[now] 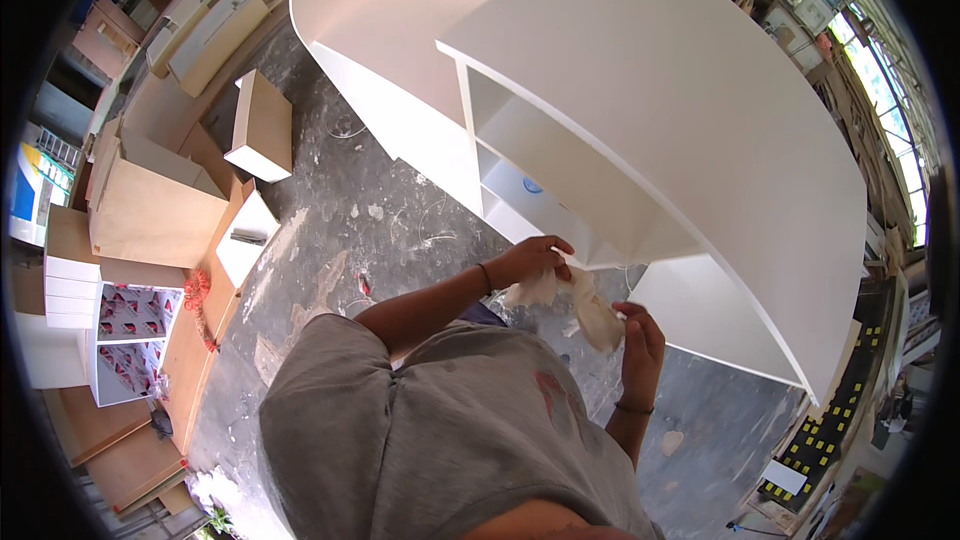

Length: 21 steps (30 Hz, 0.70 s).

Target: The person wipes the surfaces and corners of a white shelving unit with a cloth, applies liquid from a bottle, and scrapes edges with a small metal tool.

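A crumpled off-white cloth (595, 318) hangs between my two hands in front of my chest. My left hand (530, 262) is closed on its upper left part, fingers pinched together. The fingers of my right hand (641, 336) pinch the cloth's right side, with a small white bit showing at the fingertips. Just beyond my hands stands a large white cabinet (690, 90) with a curved top and open shelf compartments. Inside one compartment lies a small blue ring-shaped thing (532, 185), perhaps a tape roll.
Wooden boxes and panels (160, 202) crowd the left side, near a loose drawer-like box (262, 126) on the stained grey floor (390, 202). A red coiled cord (197, 292) hangs there. A dark bench with yellow marks (835, 415) runs along the right.
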### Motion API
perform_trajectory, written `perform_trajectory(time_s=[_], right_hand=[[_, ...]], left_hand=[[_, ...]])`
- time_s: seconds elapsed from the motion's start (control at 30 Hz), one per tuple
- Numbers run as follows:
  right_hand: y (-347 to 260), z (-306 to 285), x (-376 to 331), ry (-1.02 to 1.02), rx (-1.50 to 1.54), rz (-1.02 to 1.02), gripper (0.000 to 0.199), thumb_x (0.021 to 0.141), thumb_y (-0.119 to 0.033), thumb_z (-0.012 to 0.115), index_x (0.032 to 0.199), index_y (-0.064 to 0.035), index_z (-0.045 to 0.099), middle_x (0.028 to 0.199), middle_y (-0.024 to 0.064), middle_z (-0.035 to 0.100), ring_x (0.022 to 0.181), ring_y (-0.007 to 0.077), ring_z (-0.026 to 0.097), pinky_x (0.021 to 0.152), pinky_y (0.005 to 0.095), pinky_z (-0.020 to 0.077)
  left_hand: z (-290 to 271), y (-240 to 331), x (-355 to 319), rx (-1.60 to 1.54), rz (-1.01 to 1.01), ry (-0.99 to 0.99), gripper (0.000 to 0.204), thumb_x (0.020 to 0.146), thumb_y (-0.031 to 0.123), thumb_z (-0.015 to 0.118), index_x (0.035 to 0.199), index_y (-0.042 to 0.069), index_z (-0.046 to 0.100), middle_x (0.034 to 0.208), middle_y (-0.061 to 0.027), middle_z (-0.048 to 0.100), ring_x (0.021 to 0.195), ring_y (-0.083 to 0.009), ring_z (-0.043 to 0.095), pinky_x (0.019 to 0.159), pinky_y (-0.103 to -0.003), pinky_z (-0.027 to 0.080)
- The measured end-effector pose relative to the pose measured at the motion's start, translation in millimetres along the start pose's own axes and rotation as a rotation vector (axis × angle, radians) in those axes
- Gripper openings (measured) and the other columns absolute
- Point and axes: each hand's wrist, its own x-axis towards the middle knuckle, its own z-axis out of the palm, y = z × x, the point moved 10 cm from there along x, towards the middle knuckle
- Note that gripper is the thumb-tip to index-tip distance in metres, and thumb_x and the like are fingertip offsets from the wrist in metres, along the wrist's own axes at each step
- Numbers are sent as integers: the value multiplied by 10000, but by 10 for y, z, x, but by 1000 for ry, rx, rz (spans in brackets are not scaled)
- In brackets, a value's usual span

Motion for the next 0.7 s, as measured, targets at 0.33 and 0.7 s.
perform_trajectory(time_s=[0.33, 0.7], right_hand=[[1016, 817, 267, -126, 56, 333, 605, 857, -180, 667, 1369, -49, 372, 1192, 47, 562, 796, 95, 588, 698, 207, 445], [1612, 860, -19, -44, -585, 441, 261, 863, -214, 664, 1001, 6, 646, 819, 99, 660, 752, 166, 593, 698, 303, 462]], left_hand=[[455, 111, -130, 130, -110, -592, 182, 890, 138, 542, 1018, 35, 620, 687, 6, 532, 574, -60, 490, 503, -228, 375], [-909, -599, 432, 305, 114, -154, 302, 867, 222, 653, 1072, 9, 590, 880, -96, 644, 768, -149, 632, 681, -292, 506]])
